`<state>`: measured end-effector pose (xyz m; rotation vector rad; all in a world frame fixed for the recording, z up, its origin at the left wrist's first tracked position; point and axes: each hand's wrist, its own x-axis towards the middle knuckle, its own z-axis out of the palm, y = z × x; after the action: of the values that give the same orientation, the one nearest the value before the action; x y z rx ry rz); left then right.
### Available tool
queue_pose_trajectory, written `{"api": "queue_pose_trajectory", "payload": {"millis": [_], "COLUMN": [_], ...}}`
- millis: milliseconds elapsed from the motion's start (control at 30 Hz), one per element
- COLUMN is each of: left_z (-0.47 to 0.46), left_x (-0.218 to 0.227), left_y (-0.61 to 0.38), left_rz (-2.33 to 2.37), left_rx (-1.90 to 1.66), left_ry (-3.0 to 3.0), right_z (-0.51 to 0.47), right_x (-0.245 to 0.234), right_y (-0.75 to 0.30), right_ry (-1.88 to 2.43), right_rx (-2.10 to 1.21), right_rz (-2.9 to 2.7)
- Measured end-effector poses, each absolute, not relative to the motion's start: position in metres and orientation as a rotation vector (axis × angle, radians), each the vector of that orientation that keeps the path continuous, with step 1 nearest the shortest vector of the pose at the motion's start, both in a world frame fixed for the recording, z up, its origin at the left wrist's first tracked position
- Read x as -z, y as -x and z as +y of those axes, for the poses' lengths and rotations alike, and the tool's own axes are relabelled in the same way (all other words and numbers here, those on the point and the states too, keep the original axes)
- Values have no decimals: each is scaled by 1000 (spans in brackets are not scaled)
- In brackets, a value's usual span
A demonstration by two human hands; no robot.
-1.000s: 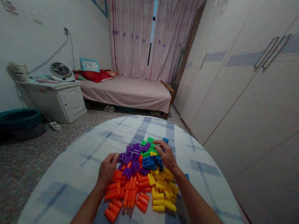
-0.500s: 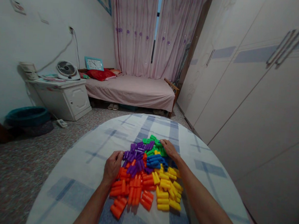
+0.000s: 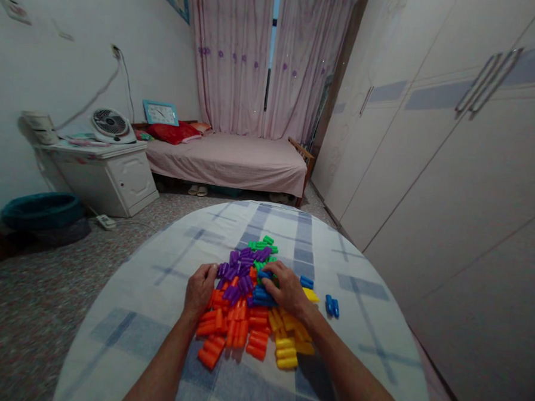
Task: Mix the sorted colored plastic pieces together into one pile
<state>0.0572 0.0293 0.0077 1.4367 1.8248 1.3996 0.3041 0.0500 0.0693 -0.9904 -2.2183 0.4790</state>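
A heap of small plastic blocks lies on a round table [image 3: 154, 314] with a checked cloth: orange blocks [image 3: 224, 336] near me, yellow blocks [image 3: 286, 351], purple blocks [image 3: 239, 271], green blocks [image 3: 261, 245] at the far end, and blue blocks [image 3: 262, 296] in the middle. My left hand [image 3: 199, 289] rests curled against the heap's left edge by the orange and purple blocks. My right hand [image 3: 285, 288] lies on top of the blue blocks, fingers bent over them. Whether it grips one I cannot tell. Loose blue blocks [image 3: 332, 305] lie to the right.
Beyond the table stands a bed [image 3: 229, 159] with a pink cover, with a white cabinet [image 3: 107, 177] carrying a fan [image 3: 107, 125] to its left. White wardrobe doors [image 3: 432, 143] line the right side. A teal basin [image 3: 38, 207] sits on the floor at left.
My right hand has drawn back from the green blocks at the far end onto the blue blocks in the middle. A few blue blocks now lie apart on the right. My left hand has barely moved.
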Motion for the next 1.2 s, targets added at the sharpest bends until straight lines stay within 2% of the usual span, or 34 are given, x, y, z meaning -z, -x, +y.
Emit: {"api": "queue_pose_trajectory", "payload": {"millis": [200,367,467,667,1067,1200], "left_z": [29,12,-13,-42,14,21], "left_x": [-14,-21,-20,-20,-23,-32], "left_y": [-57,-42,-42,-81,-118,-124], "left_rz": [1828,1912,2025,1980,1821,1631], "left_rx": [-1371,-1203,-1078,-1093,-1297,-1294], "left_ry": [-1431,-1508,-1706,-1683,-1628,-1720], "right_z": [4,6,9,9,53,56], "right_x": [-77,-37,-8,3,-34,-50], "right_y": [-324,-384,-408,-373,-329,-317], "right_ry": [969,1563,1817,1594,1369,1148], "right_rx": [-385,-129,-174,-443,-666,-719], "right_rz": [-2194,-1740,-1568,-1611,-1690,-1808]}}
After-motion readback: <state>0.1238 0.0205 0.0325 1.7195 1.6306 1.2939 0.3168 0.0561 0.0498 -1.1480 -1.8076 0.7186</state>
